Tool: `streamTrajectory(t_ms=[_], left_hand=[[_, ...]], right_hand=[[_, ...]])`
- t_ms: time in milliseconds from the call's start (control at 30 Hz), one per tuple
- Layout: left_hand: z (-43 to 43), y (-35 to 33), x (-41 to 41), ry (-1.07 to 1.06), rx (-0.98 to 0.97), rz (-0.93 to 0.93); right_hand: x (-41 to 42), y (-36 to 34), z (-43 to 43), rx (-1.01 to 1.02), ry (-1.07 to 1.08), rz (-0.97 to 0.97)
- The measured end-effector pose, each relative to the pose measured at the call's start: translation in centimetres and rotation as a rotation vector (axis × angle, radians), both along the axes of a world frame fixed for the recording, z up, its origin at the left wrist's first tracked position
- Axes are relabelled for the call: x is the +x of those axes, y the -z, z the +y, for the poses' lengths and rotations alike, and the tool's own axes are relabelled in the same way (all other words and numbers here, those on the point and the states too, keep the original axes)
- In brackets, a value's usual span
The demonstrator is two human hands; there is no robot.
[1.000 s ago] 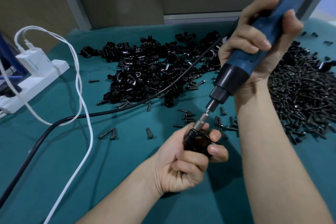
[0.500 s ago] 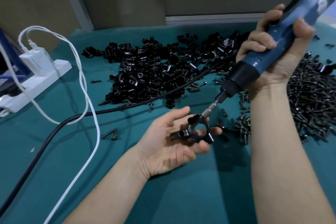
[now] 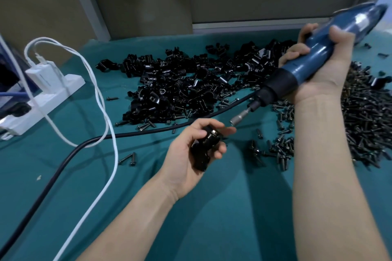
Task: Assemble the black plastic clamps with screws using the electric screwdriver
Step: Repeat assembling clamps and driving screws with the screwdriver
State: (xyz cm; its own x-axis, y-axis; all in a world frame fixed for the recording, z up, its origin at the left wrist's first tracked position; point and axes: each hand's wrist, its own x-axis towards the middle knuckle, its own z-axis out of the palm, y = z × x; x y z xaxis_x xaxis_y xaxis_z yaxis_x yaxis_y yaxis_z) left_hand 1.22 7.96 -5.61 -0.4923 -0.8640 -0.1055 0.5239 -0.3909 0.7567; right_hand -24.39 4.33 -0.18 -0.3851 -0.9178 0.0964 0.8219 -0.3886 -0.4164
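At six o'clock of the clamp pile (image 3: 180, 87), gripped in the curled left hand (image 3: 186, 154): one black plastic clamp (image 3: 206, 146). At two o'clock, clenched in the right hand (image 3: 331, 72): electric screwdriver (image 3: 316, 58), bit clear. Judging by screw heap (image 3: 371, 116), mostly unfinished.

The clamp (image 3: 206, 146) lies in the left hand (image 3: 186, 154). Behind that grip sits the clamp pile (image 3: 191, 87), to its right the screw pile (image 3: 371, 116). The screwdriver (image 3: 318, 55) tip is just beyond, perhaps touching a fingertip.

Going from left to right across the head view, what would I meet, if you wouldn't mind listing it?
Power strip → pair of loose screws → left hand holding a black clamp → right hand gripping the electric screwdriver.
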Motion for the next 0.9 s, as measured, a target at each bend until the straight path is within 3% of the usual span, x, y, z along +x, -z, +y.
streamTrajectory(t_ms=[33,100,400,600,900], left_hand=[[0.0,0.0,0.0,-0.029,-0.017,-0.014],[0.0,0.1,0.2,-0.069,-0.034,-0.050],[-0.1,0.1,0.2,-0.276,-0.110,-0.168],[-0.1,0.1,0.3,-0.318,-0.211,-0.225],[0.0,0.3,0.0,-0.313,-0.294,-0.347]], right_hand=[[1.8,-0.6,-1.3,-0.050,-0.016,-0.012],[5.5,-2.5,-2.0,0.051,-0.124,0.043],[8.7,-3.3,-3.0,0.253,-0.060,0.186],[8.8,-3.3,-2.8,0.254,-0.021,0.138],[8.6,-3.5,-2.8,0.165,-0.066,0.222]])
